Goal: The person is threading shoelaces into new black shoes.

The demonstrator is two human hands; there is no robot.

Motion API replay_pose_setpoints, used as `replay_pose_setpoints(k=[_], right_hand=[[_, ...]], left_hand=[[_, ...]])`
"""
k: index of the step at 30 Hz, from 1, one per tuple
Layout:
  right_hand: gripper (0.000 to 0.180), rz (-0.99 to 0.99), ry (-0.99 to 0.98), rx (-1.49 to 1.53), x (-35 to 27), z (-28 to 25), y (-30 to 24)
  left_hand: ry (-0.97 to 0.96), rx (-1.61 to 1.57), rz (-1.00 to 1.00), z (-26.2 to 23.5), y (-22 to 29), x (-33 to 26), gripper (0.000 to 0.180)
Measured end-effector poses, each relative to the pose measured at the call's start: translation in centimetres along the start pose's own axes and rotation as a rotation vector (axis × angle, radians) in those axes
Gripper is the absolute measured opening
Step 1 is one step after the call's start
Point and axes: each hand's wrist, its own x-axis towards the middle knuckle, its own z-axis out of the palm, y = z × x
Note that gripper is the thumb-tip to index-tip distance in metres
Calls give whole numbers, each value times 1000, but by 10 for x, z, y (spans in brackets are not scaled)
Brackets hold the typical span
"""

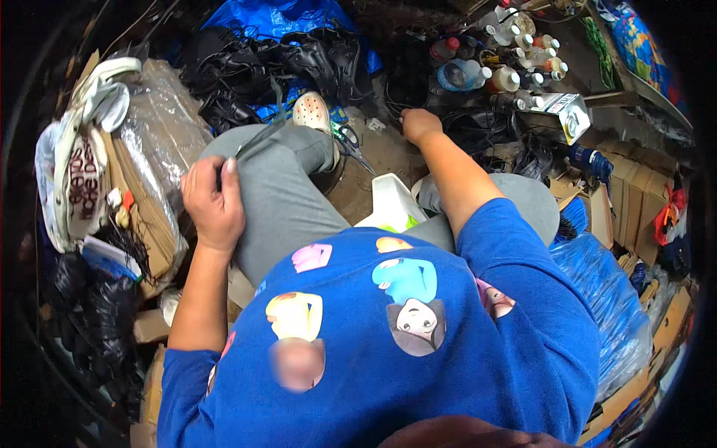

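My left hand (215, 203) is closed above my left thigh, with a thin dark strap (261, 134) running from the thumb and fingertips toward a pile of black footwear or straps (261, 67). Out over the floor, my right hand (420, 126) has its fingers curled beside black cords and dark items (396, 104); whatever it grips cannot be made out. Scissors (351, 145) with dark handles lie between my feet, next to a white clog (311, 112) with small coloured spots. A white plastic container (392, 196) with something green beside it stands between my legs.
Several bottles (504, 75) with pale caps cluster at the far right, beside a white box (560, 116). Plastic-wrapped cardboard (160, 112) and a white bag (82, 179) flank my left side. A blue plastic-wrapped bundle (597, 299) and cardboard boxes (642, 194) are at my right.
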Motion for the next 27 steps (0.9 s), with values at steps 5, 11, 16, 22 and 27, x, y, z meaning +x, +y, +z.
replay_pose_setpoints(k=[5, 11, 16, 22, 27], right_hand=[[31, 45, -76, 30, -22, -22, -3], [28, 76, 107, 37, -68, -34, 8], [30, 126, 293, 169, -93, -39, 23], [32, 160, 201, 183, -102, -53, 30], [30, 278, 255, 215, -100, -55, 47]], left_hand=[[110, -320, -185, 0, -4, -15, 14], [109, -539, -295, -29, -9, -7, 20], [209, -321, -100, -84, 0, 5, 19], [129, -7, -48, -119, 18, -3, 17], [43, 25, 12, -119, 34, -7, 16]])
